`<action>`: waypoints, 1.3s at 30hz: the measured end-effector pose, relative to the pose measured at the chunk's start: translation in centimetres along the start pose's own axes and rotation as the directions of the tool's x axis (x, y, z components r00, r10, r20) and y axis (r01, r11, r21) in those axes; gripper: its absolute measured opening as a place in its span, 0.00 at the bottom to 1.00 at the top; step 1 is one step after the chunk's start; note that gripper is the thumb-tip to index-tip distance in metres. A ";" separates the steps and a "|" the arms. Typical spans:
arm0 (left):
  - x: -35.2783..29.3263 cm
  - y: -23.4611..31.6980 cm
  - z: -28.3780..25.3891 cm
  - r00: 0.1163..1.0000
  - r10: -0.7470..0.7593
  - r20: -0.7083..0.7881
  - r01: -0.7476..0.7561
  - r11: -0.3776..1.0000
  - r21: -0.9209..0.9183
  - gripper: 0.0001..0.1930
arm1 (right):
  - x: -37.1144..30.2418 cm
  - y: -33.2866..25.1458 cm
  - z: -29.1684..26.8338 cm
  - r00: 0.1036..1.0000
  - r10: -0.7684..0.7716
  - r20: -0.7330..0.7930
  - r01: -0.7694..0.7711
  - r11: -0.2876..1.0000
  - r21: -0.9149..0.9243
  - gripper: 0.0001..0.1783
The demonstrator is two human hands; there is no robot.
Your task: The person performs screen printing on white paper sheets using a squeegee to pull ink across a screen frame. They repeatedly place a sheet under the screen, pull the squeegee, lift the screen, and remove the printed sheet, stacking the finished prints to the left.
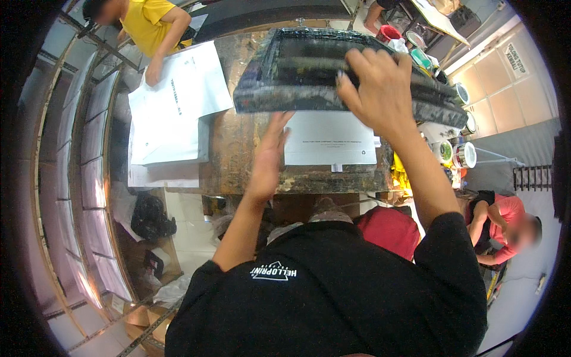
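Observation:
A dark, ink-stained screen-printing frame (285, 101) is over the table in front of me, blurred along its near rail. My right hand (380, 89) is over the frame with its fingers curled down and the thumb to the left; whatever they grip is hidden. Beneath the frame's near edge lies a white printed sheet (330, 146), its far part covered. My left hand (270, 154), slightly blurred, has its fingers stretched out beside the sheet's left edge. Its fingertips reach the frame's near rail; whether they touch it I cannot tell.
At the left, a person in yellow (151, 27) has a hand on a stack of white sheets (172, 143). Several paint cans (464, 156) and a red tub (388, 34) stand to the right. Drying racks (95, 149) line the left. A person in pink (508, 223) sits right.

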State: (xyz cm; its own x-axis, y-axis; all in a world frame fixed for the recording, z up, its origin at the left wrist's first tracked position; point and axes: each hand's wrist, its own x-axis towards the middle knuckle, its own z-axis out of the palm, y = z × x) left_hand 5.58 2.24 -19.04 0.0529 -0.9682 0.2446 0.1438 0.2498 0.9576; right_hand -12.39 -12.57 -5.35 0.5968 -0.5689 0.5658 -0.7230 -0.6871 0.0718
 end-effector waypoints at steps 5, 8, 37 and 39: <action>-5.5 -16.4 2.2 0.980 -0.186 -0.065 0.088 0.118 0.989 0.52 | 4.0 2.0 0.2 0.988 -0.060 -0.144 0.068 0.997 0.048 0.17; -7.4 -18.7 2.7 0.909 -0.406 -0.088 0.132 0.081 0.988 0.60 | 7.0 3.2 -0.7 0.993 -0.067 -0.099 0.070 0.997 0.026 0.20; -0.6 0.1 -47.3 0.663 0.224 -0.714 0.737 -0.027 0.676 0.27 | 13.6 5.7 -1.2 0.997 0.037 -0.071 -0.028 0.992 0.123 0.30; 4.8 -0.7 -40.8 0.770 0.210 -0.603 0.554 0.250 0.794 0.25 | 12.7 4.1 -1.8 0.994 0.101 -0.030 -0.096 0.987 0.132 0.30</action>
State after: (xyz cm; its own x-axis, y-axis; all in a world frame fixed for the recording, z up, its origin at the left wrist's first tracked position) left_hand 46.09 -1.93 -24.79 0.6666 -0.6835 0.2975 -0.7197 -0.4860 0.4959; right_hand -8.44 -21.82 3.58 0.5099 -0.6214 0.5948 -0.7247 -0.6828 -0.0921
